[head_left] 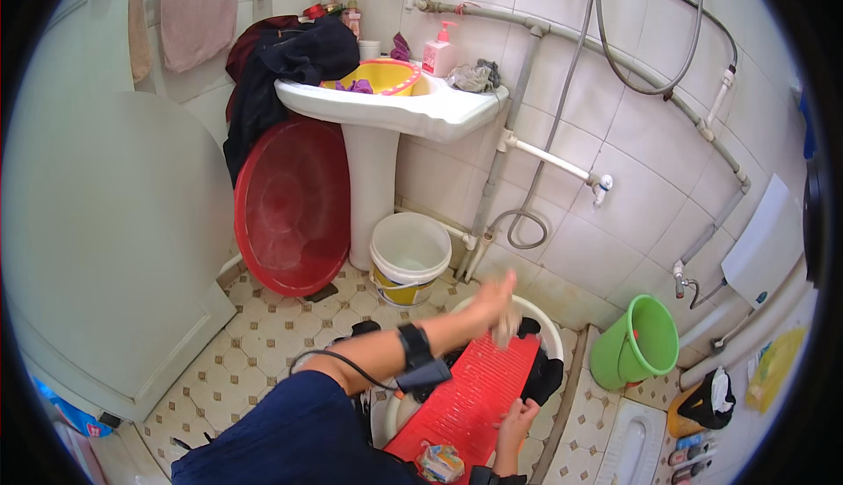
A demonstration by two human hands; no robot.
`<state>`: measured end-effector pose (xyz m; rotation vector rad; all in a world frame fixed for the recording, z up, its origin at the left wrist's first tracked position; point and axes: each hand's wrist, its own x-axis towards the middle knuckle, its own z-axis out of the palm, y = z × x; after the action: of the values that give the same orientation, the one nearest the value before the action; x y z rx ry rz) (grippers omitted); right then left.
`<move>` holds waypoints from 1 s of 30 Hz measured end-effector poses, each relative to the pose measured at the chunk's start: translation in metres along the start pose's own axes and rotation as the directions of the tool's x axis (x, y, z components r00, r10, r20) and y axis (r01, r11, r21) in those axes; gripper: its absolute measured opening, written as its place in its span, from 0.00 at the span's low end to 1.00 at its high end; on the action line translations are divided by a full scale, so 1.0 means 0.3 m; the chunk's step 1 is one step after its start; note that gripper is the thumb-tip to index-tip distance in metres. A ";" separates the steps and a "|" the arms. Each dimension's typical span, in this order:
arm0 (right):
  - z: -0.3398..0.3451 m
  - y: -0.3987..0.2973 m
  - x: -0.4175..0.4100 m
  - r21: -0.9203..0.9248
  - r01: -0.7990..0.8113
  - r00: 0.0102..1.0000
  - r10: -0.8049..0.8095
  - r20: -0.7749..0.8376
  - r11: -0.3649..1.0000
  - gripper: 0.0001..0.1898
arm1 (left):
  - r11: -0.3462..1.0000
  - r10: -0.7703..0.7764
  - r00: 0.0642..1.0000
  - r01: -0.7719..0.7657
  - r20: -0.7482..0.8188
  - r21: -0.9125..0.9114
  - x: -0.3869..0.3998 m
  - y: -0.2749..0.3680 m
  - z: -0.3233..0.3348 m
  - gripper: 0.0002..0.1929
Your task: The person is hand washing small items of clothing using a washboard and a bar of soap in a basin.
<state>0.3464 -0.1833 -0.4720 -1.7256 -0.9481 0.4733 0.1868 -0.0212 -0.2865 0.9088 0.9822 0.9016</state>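
Note:
A red ribbed washboard [487, 379] leans in a white round tub [556, 337]. My left hand [490, 304] is over the board's upper end, blurred by motion. A pale patch shows below its fingers, and I cannot tell whether it is cloth or fingers. Beside the board's right edge, my right hand [517, 419] has loosely bent fingers; whether it grips the edge is unclear. Dark wet cloth [543, 376] lies in the tub right of the board. On the board's lower end rests a crumpled printed wrapper [441, 464], possibly around soap.
A white bucket [409, 248] containing water stands by the pedestal washbasin [395, 113]. A large red basin [293, 208] leans beside the pedestal. Dark clothes [290, 57] drape over the washbasin's left side. At right are a green bucket [635, 343] and a squat toilet [632, 439].

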 end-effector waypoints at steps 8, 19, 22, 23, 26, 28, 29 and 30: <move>0.018 0.030 -0.031 -0.036 -0.045 0.968 0.052 0.246 0.998 0.06 | 0.162 0.916 -0.294 -0.354 -0.274 0.921 0.133 0.980 -0.535 0.35; -0.048 0.027 -0.058 0.020 -0.225 0.957 0.217 0.195 0.974 0.05 | -0.198 0.844 0.271 -0.646 0.464 0.737 0.075 0.272 -0.222 0.15; -0.033 0.056 -0.030 -0.069 -0.006 0.993 0.015 0.120 0.998 0.11 | -0.037 0.473 0.523 -0.793 0.709 0.609 0.171 -0.068 -0.131 0.14; -0.041 0.040 -0.019 -0.223 -0.020 0.987 0.054 0.150 0.975 0.12 | 0.000 0.221 0.579 -0.805 0.785 0.594 0.204 -0.200 -0.115 0.14; -0.016 0.100 0.004 -0.499 0.089 0.985 -0.002 0.172 0.862 0.15 | 0.318 0.217 0.857 -0.515 0.468 0.796 0.311 -0.555 -0.246 0.13; -0.071 0.186 -0.041 -0.592 -0.045 0.984 0.137 0.112 0.805 0.19 | 0.600 -0.120 0.956 -0.145 0.268 0.786 0.204 -0.628 -0.188 0.14; -0.030 0.195 -0.067 -0.591 -0.035 0.982 0.137 0.128 0.806 0.19 | 0.816 -0.267 0.960 0.179 0.084 0.550 0.217 -0.772 -0.314 0.16; -0.037 0.240 -0.097 -0.340 -0.180 0.937 0.267 0.227 0.923 0.18 | 0.842 -0.507 0.862 0.500 -0.018 0.201 0.178 -0.842 -0.303 0.20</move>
<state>0.3628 -0.2216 -0.5385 -2.1130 -1.0651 0.7565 0.1679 -0.0402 -0.5588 0.7713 1.2217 0.3389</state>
